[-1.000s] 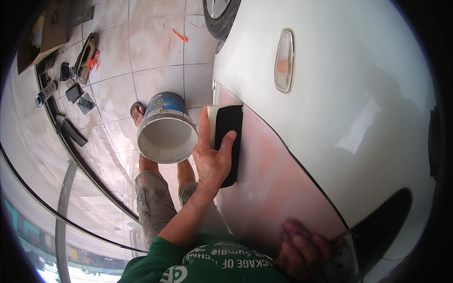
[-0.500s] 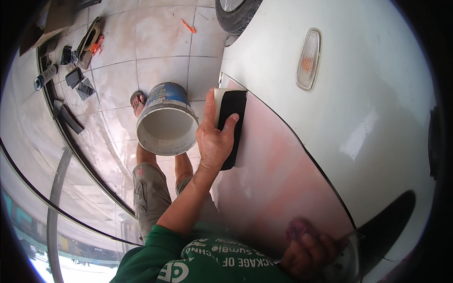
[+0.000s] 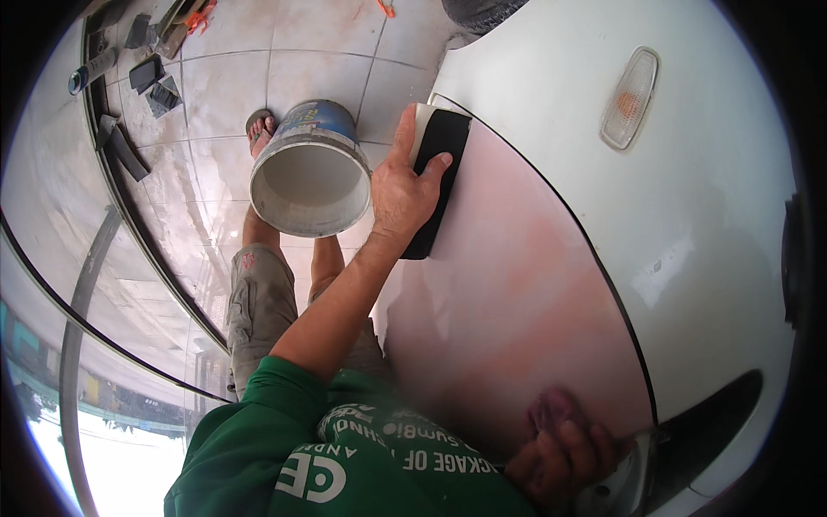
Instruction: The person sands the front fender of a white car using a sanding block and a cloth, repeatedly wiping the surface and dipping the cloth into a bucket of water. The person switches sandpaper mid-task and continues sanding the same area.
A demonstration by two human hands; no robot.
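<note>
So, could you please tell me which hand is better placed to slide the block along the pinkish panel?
The left hand, probably: it grips the block at the pinkish panel, while the right hand is lower down, away from the block.

At the frame's top edge I catch only a slice of the dark tyre (image 3: 484,12). Lower right, the right hand (image 3: 560,465) is blurred, and I can't make out the purplish smudge (image 3: 554,410) above it; the left hand (image 3: 403,194) hides part of the black-and-white block (image 3: 451,145).
</note>
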